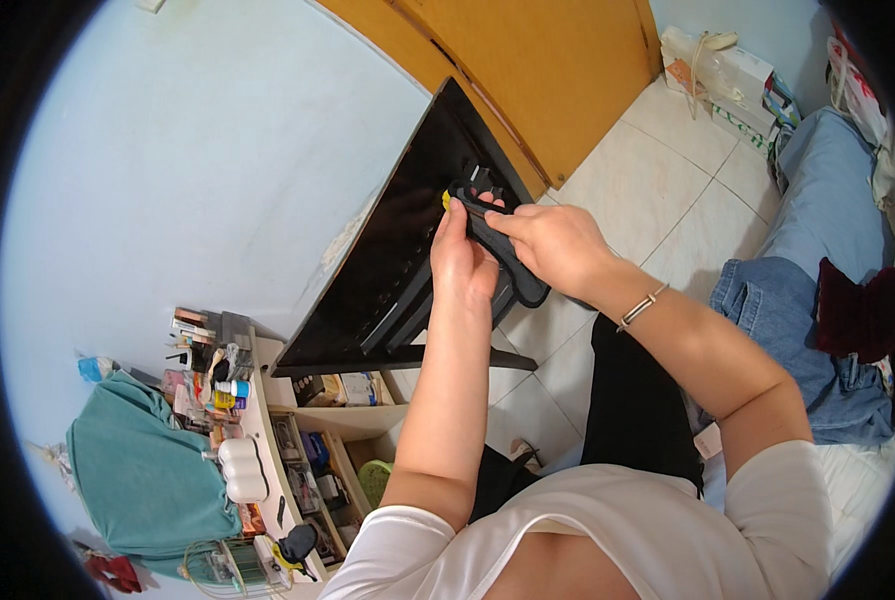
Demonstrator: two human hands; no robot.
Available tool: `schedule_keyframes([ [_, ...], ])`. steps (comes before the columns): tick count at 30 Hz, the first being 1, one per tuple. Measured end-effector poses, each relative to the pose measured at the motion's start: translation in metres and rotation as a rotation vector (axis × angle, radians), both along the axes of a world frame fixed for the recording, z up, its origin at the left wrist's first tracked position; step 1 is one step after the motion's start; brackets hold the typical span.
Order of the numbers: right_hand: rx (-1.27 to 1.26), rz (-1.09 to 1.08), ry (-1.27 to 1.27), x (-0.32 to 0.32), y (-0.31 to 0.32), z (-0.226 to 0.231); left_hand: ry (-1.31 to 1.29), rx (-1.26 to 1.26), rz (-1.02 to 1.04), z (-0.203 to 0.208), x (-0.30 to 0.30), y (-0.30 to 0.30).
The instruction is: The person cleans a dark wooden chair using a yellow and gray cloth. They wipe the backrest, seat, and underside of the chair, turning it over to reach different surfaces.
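A long, flat dark grey piece with black edging, like a padded strap or sole [516, 268], is between my hands; its exact kind is unclear. My left hand [460, 255] grips it from the left, thumb up along its upper end. Beside that thumb shows a small yellow bit [447, 199]. From the right, my right hand [551, 238] reaches over the piece, its index finger stretched across the upper part and the other fingers curled. The lower end hangs free below my hands. Behind it stands a large black panel [393, 235] with dark bars.
An orange-brown door [558, 80] is at the back. To the left stands an open drawer unit [353, 435], its top crowded with small bottles, a white case [243, 470] and a teal cloth [153, 470]. Jeans [768, 300] lie on the bed at right; boxes [733, 85] stand far right.
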State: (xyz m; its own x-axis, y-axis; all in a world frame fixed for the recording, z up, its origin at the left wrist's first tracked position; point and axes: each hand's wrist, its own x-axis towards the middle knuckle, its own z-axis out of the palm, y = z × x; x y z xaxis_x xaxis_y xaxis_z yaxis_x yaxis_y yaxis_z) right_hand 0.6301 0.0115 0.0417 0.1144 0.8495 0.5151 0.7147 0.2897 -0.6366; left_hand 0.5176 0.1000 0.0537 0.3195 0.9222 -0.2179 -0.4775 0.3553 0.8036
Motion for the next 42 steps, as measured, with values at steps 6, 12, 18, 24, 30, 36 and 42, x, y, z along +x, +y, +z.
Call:
schedule_keyframes([
  [6, 0.071, -0.052, -0.451, 0.009, -0.001, 0.019, -0.032, -0.014, 0.026, -0.003, -0.006, -0.001],
  [12, 0.133, -0.083, -0.420, 0.004, -0.014, 0.009, 0.015, 0.032, -0.027, -0.004, -0.011, -0.012],
  [18, 0.026, 0.078, 0.070, 0.007, -0.007, -0.006, 0.071, 0.092, -0.026, -0.003, -0.008, -0.014],
  [24, -0.465, 0.406, 1.144, 0.013, -0.009, 0.002, 0.127, 0.161, -0.004, -0.009, -0.006, -0.014],
  [30, -0.400, 0.351, 1.250, -0.001, -0.032, -0.009, 0.183, 0.147, -0.054, -0.010, -0.007, -0.029],
  [36, -0.192, 0.270, 0.931, -0.003, -0.029, -0.022, 0.200, 0.107, -0.042, -0.006, -0.003, -0.031],
  [42, -0.101, 0.127, 0.535, -0.002, -0.026, -0.005, 0.145, 0.098, -0.032, -0.005, -0.007, -0.023],
])
